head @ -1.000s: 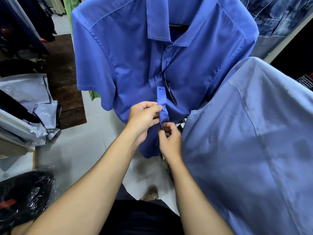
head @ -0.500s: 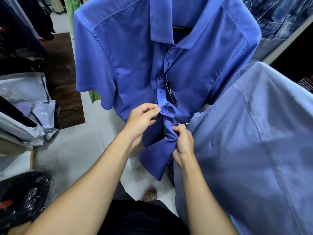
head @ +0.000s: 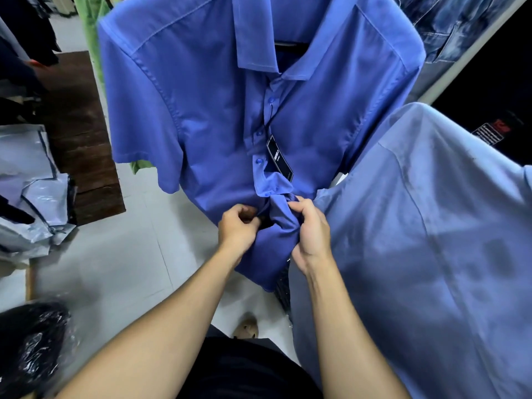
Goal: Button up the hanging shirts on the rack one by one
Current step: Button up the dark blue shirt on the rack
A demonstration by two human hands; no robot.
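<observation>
Clothing shop, pale tiled floor [head: 121,254]. My left hand [head: 237,230] and right hand [head: 309,234] pinch the royal-blue short-sleeved hanging shirt [head: 201,110]; its bunched placket risks a misaligned buttonhole.

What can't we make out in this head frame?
- Button being worked: hidden in the head view behind the left hand and bunched shirt fabric.
- Right hand grip: fingertips buried in the folds.
- Tag: print too small to read.
- Hanger: mostly under the collar; rack cut off by the top edge.
- Pale shirt: front faces away, buttons unseen.
</observation>
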